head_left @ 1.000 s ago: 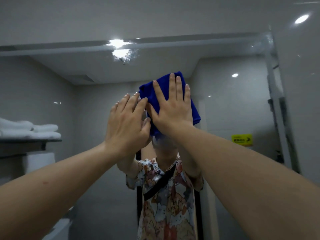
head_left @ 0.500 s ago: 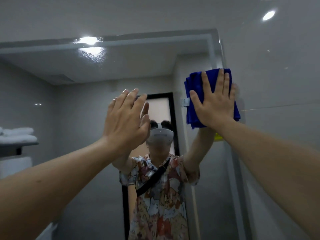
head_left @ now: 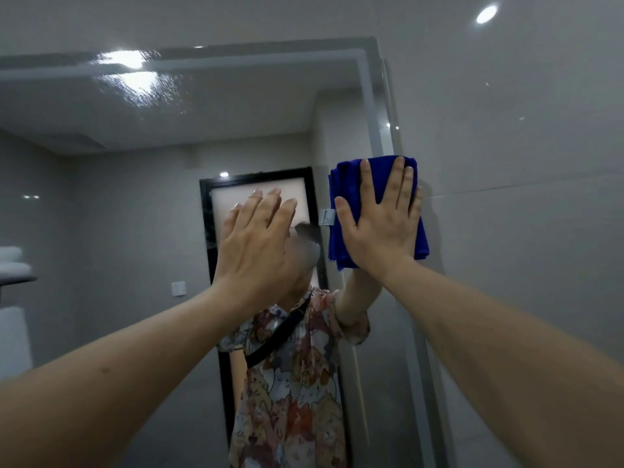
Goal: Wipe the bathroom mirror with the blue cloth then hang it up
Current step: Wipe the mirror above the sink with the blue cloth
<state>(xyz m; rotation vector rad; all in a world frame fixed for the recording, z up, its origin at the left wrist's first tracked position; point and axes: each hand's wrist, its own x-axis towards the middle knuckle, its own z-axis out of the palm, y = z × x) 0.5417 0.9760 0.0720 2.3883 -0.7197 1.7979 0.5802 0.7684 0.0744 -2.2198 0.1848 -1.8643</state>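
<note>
The folded blue cloth (head_left: 344, 204) is pressed flat-fingered by the right hand (head_left: 380, 228) at the bathroom mirror (head_left: 169, 157)'s right edge, the left hand (head_left: 256, 244) raised with fingers straight and empty; wiping is judged under way, a return sweep leftward next.

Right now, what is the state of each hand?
Left hand: open, flat, holding nothing.
Right hand: open, pressing the folded blue cloth on the mirror's right edge.

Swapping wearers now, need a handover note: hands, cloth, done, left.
Right hand: flat, fingers straight, presses the folded blue microfibre cloth against the wall-mounted bathroom mirror, at its right edge, upper part.
Left hand: open, raised flat in front of the glass, holding nothing; contact with the glass cannot be told.
Done: wiping under way; how much is covered cannot be told.
Left: finish the mirror, then hang the cloth up. No hook or rail in view.
</note>
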